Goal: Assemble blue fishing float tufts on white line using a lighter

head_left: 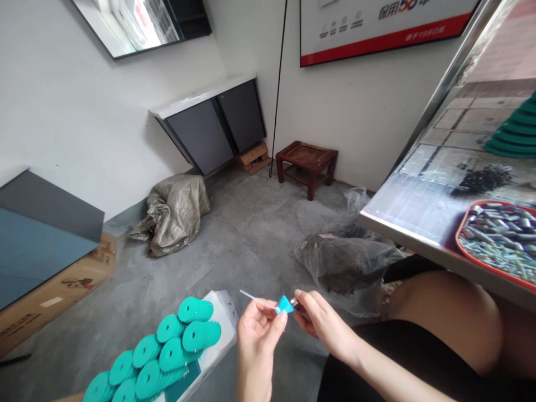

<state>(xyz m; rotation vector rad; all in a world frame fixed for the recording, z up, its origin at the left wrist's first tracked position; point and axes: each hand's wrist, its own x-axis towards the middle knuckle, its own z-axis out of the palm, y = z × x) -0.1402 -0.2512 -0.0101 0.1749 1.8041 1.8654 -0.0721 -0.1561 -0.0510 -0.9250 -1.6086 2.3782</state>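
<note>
My left hand [258,335] pinches a small turquoise cone-shaped piece [285,305] between thumb and fingers. A thin whitish stick [248,294] pokes out past the left fingers, away from the cone. Close beside it, my right hand [320,321] is closed with its fingertips around a small dark, shiny piece [296,305], mostly hidden by the fingers. The two hands nearly meet at the cone's wide end; whether the shiny piece touches it I cannot tell. Below left, stacked green discs with centre holes [161,353] lie in rows on a white box [224,315].
On the right, a table [412,215] bears a red-rimmed tray [460,245] of metal parts and screws, a dark pile [488,177] and more green discs [515,134]. A plastic bag [343,262], a low stool [307,153], a sack [176,215] and a carton [58,290] stand around.
</note>
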